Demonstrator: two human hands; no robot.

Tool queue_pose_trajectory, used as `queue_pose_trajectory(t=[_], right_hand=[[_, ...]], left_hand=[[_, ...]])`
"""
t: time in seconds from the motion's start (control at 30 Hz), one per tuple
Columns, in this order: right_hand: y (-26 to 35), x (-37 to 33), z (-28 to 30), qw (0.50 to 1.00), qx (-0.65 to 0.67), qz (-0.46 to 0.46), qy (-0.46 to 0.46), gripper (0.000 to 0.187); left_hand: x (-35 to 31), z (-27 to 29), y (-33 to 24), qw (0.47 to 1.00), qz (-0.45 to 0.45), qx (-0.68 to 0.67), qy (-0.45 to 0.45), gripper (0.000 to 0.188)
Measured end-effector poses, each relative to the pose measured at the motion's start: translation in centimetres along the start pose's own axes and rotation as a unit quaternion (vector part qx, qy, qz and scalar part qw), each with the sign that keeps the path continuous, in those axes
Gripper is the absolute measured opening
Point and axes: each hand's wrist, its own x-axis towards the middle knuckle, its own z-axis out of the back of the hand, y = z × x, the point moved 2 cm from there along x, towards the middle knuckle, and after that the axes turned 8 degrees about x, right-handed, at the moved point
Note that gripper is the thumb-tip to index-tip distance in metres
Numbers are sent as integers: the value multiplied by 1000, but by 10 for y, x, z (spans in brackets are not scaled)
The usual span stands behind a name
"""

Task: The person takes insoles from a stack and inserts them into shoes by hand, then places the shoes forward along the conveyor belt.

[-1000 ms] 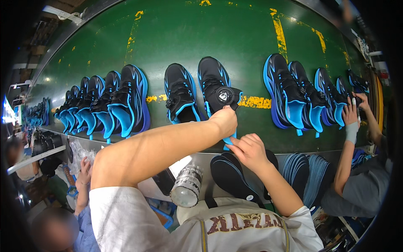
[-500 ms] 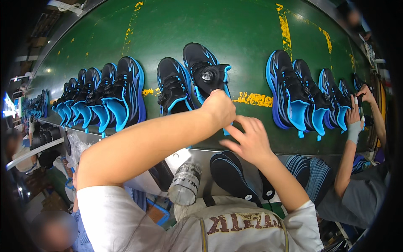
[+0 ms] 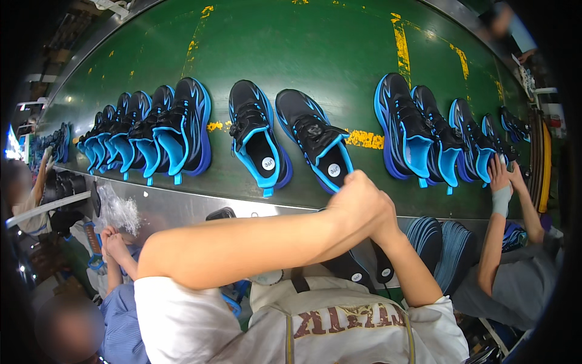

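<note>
In the middle of the green table lie two black shoes with bright blue linings. The left one [image 3: 245, 121] points away from me, its black insole [image 3: 260, 155] showing a round white label. The right shoe [image 3: 306, 124] is slightly turned and also has a labelled insole [image 3: 330, 161] inside. My left hand [image 3: 357, 199] is closed in a fist over this shoe's heel end, hiding it. What the fist holds is hidden. Against its near side rests my right hand [image 3: 383, 219], its fingers hidden behind the left.
More shoes form rows to the left [image 3: 182, 124] and right [image 3: 400, 121]. Stacked insoles [image 3: 433, 246] lie on the metal ledge [image 3: 188, 200] near me. A co-worker's wrapped hand [image 3: 500, 188] is at the right-hand shoes. Another person's hands [image 3: 115, 242] appear lower left.
The right middle shoe, tilted up by my left hand before, now lies lower, its labelled insole visible. My left hand has moved right and nearer, meeting my right hand.
</note>
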Motion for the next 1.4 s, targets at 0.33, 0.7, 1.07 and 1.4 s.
queue_pose_trajectory(t=[0.33,0.7,1.07,1.4], right_hand=[[6,9,7,996,9,66,-56,12],[4,11,3,992,9,92,-82,13],[9,6,3,994,24,47,-98,11],[29,-83,14,996,-57,1,-63,41]], left_hand=[[30,-73,61,962,-23,12,271,20],[22,-101,58,998,-32,39,44,14],[21,-83,55,988,5,-58,144,18],[47,-80,43,921,-23,-68,383,29]])
